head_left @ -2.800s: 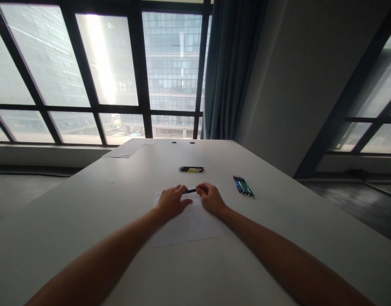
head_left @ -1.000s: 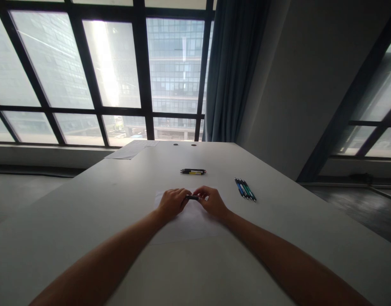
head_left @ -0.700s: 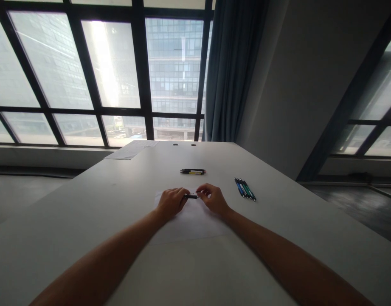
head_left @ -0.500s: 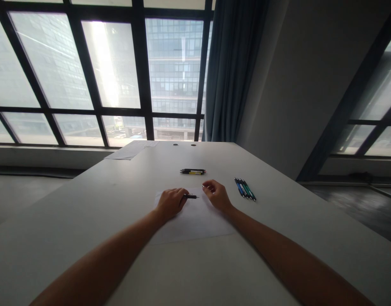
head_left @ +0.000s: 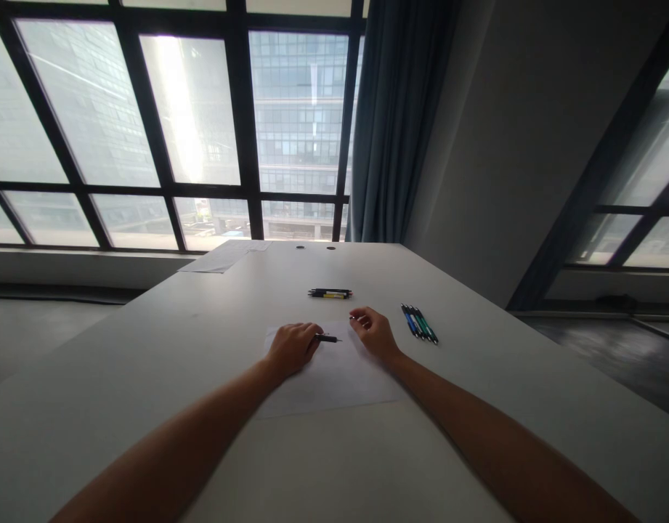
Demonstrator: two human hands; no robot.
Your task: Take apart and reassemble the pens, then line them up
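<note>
My left hand point(head_left: 293, 347) is closed around a black pen point(head_left: 328, 338), whose thin tip points right above the white sheet of paper point(head_left: 328, 385). A short distance to the right, my right hand point(head_left: 373, 333) is pinched, thumb against fingers. A tiny dark piece shows at those fingertips, too small to name. Hand and pen tip stand apart. Both hands are over the upper part of the sheet.
Several black pens, one with a yellow label point(head_left: 334, 296), lie side by side beyond the paper. Several blue and green pens point(head_left: 420, 324) lie slanted at the right. Printed papers point(head_left: 219, 258) rest at the table's far left, near the window. Two round dark spots mark the far end.
My right hand has shifted slightly right, away from the pen tip. The pen in my left hand has moved very slightly right and down.
</note>
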